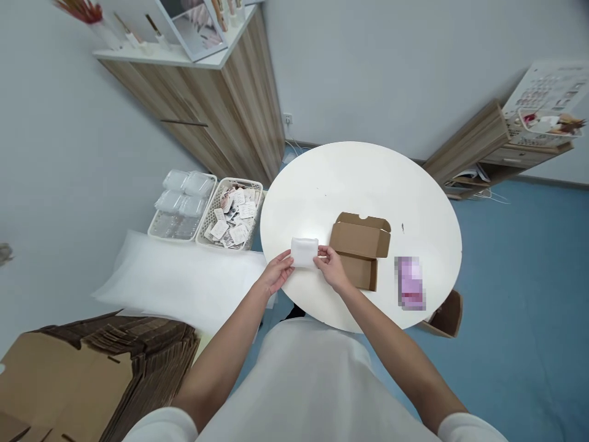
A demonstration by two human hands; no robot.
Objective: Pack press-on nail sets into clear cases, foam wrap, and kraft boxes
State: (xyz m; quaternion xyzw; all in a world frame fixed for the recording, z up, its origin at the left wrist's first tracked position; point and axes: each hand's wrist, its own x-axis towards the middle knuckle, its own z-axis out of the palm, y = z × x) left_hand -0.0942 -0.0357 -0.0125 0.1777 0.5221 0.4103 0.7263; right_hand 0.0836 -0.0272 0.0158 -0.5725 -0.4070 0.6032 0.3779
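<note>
Between my two hands, above the near side of a round white table (359, 178), is a small white foam-wrapped packet (304, 252). My left hand (277, 271) grips its left edge with thumb and fingers. On the opposite edge, my right hand (330, 265) pinches the packet in the same way. Just right of my right hand lies a brown cardboard box (361, 240) with its lid folded back. Its visible inside holds nothing that I can make out. What the packet contains is hidden.
A blurred-out purple item (411, 283) lies at the table's right. To the left are a basket of cards (234, 216), a basket of clear packs (183, 205), white foam sheets (184, 276) and stacked flat cardboard (69, 380). An open carton (447, 314) stands below the table's right edge.
</note>
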